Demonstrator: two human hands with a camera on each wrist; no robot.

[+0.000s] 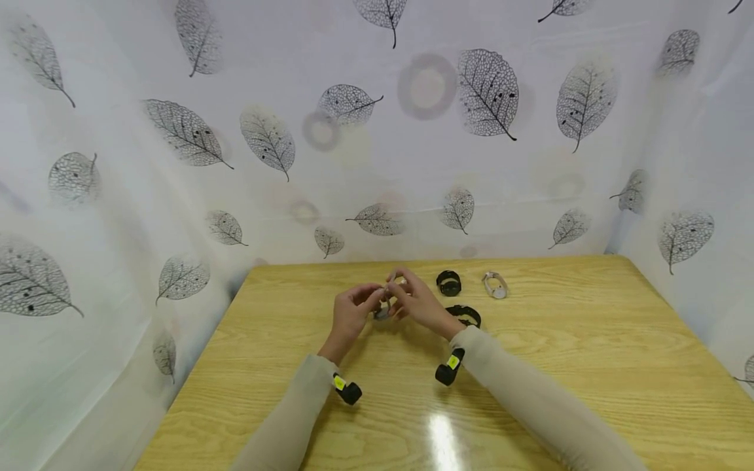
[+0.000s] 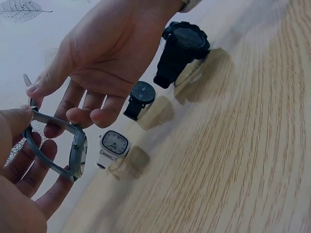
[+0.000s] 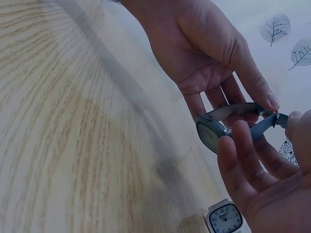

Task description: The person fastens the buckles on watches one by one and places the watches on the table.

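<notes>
Both hands hold a wristwatch with a grey strap (image 2: 77,153) above the table, its strap closed into a loop. My left hand (image 1: 351,317) grips it from the left, thumb close to the metal buckle (image 3: 277,117). From the other side, my right hand (image 1: 421,304) pinches the strap near its free end, just past the buckle. The case faces away from the fingers' pinch, and its dial (image 3: 210,135) shows only at a steep angle. In the head view, fingers hide most of the watch.
On the wooden table (image 1: 530,366) stand a white square-faced watch (image 1: 496,286), a black watch (image 1: 449,283) and a chunky black watch (image 1: 469,314), partly behind my right wrist. A leaf-printed curtain (image 1: 424,170) hangs along the back and sides.
</notes>
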